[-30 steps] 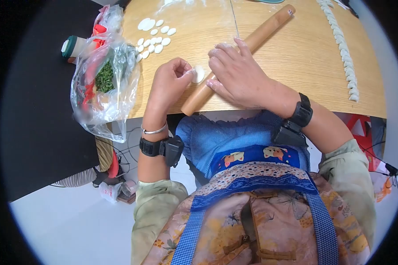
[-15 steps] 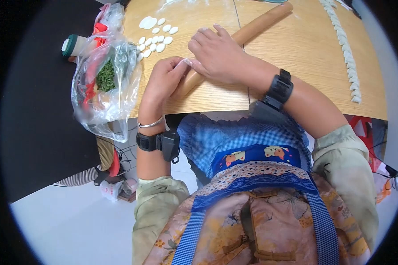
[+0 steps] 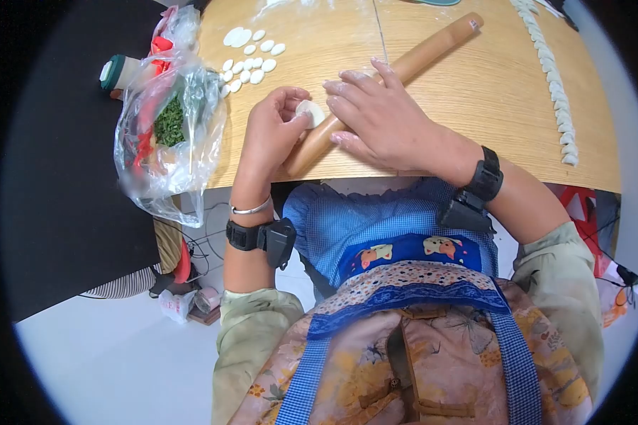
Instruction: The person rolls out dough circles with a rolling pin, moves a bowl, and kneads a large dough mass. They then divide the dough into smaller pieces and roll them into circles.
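A long wooden rolling pin (image 3: 432, 49) lies diagonally on the wooden table. My right hand (image 3: 386, 117) rests on its middle, palm down with the fingers spread. Left of the pin, my left hand (image 3: 276, 127) pinches the edge of a small round white dough wrapper (image 3: 310, 113) between thumb and curled fingers. The wrapper lies against the pin's side. Several small flattened dough discs (image 3: 248, 67) sit on the table beyond my left hand.
A clear plastic bag (image 3: 131, 142) with chopped greens (image 3: 169, 122) hangs over the table's left edge, by a green-lidded cup (image 3: 120, 73). A row of folded dumplings (image 3: 556, 92) runs down the right side. White flour (image 3: 298, 6) dusts the far edge.
My right hand has moved right and flattened over the pin. The pin has shifted slightly up and right. The wrapper now shows at my left hand's fingertips.
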A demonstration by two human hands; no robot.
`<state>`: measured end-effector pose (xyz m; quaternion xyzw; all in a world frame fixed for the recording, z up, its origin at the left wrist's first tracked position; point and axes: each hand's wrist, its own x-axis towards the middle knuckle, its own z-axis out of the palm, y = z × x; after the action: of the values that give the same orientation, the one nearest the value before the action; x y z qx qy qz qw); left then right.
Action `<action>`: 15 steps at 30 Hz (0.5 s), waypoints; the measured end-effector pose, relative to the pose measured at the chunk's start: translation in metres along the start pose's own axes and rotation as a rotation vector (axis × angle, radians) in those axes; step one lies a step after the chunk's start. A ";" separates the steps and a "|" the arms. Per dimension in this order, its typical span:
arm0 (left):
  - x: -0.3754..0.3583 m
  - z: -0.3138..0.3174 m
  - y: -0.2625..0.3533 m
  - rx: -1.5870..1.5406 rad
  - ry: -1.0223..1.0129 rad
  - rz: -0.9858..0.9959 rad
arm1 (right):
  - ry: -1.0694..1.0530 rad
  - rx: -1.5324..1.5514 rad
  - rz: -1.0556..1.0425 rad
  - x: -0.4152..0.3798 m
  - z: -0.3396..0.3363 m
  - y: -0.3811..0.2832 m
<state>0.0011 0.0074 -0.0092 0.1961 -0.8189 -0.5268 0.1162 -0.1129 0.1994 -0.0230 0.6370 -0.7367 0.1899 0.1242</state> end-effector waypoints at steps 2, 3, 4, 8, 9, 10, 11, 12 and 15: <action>-0.001 -0.004 0.001 0.040 -0.032 -0.038 | 0.013 -0.017 0.003 0.012 0.006 0.004; 0.000 -0.006 0.004 0.040 -0.030 -0.040 | 0.013 -0.015 0.001 0.019 0.010 0.005; 0.001 -0.008 0.007 0.072 -0.034 -0.083 | 0.011 -0.016 0.004 0.025 0.013 0.006; 0.009 -0.012 0.003 0.085 -0.047 -0.135 | -0.027 -0.033 0.045 0.047 0.019 0.008; 0.010 -0.014 0.005 0.085 -0.049 -0.135 | -0.027 -0.033 0.047 0.053 0.021 0.009; 0.011 -0.016 0.007 0.122 -0.071 -0.174 | -0.066 -0.049 0.062 0.060 0.022 0.009; 0.011 -0.018 0.009 0.160 -0.093 -0.214 | -0.105 -0.064 0.077 0.064 0.023 0.010; 0.011 -0.019 0.012 0.163 -0.096 -0.214 | -0.103 -0.062 0.081 0.065 0.026 0.012; 0.012 -0.021 0.013 0.177 -0.153 -0.200 | 0.036 -0.029 0.053 0.063 0.029 0.012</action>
<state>-0.0035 -0.0102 0.0115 0.2455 -0.8448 -0.4750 -0.0176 -0.1326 0.1314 -0.0238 0.6120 -0.7535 0.1938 0.1414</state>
